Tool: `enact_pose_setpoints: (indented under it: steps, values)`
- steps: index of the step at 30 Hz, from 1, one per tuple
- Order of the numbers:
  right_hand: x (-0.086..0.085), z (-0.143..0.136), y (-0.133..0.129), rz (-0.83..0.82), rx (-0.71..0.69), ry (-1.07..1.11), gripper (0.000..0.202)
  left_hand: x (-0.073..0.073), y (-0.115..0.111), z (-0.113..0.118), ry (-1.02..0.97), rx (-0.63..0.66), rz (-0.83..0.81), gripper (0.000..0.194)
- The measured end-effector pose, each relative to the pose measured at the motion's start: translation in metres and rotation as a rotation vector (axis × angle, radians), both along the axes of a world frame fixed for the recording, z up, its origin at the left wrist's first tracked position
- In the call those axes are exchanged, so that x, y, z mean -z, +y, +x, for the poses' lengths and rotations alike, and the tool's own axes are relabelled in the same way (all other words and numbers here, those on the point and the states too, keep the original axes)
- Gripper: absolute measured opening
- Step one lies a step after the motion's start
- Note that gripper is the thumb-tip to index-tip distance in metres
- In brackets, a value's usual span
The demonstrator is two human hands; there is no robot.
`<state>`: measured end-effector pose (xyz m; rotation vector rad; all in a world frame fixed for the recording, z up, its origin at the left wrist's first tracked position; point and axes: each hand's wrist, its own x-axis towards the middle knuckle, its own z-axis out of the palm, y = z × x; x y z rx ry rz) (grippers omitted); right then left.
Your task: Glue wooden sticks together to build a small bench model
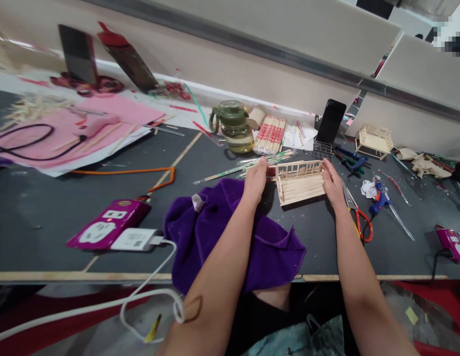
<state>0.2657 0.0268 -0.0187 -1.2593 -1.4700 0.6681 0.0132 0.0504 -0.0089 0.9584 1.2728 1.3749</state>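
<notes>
Railed wooden-stick model [302, 190]: right hand [332, 185] clamps fingers on one end; left hand [256, 181] (finger state cannot be told) flanks the other.

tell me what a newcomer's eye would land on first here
Probably the purple cloth, draped over the front edge of the dark table. Next comes the small stick model between the left hand and the right hand, then the magenta power strip left of the cloth.
</notes>
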Motion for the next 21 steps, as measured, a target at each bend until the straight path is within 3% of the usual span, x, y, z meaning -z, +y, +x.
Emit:
enact_pose_setpoints:
  steps: [6, 13, 21]
  values:
    - [-0.0009, -0.0007, -0.0013, -0.01, 0.006, 0.027, 0.066, -0.002, 0.0033, -0.0072, -0.136, -0.161, 0.022, 0.058]
    - [-0.0022, -0.0015, -0.0023, -0.019, 0.017, 0.026, 0.065, -0.0021, 0.0046, -0.0101, -0.323, -0.203, 0.095, 0.032]
    - [-0.0014, -0.0014, -0.0033, -0.02, 0.026, 0.027, 0.064, -0.0002, 0.0054, -0.0056, -0.245, -0.296, 0.248, 0.038]
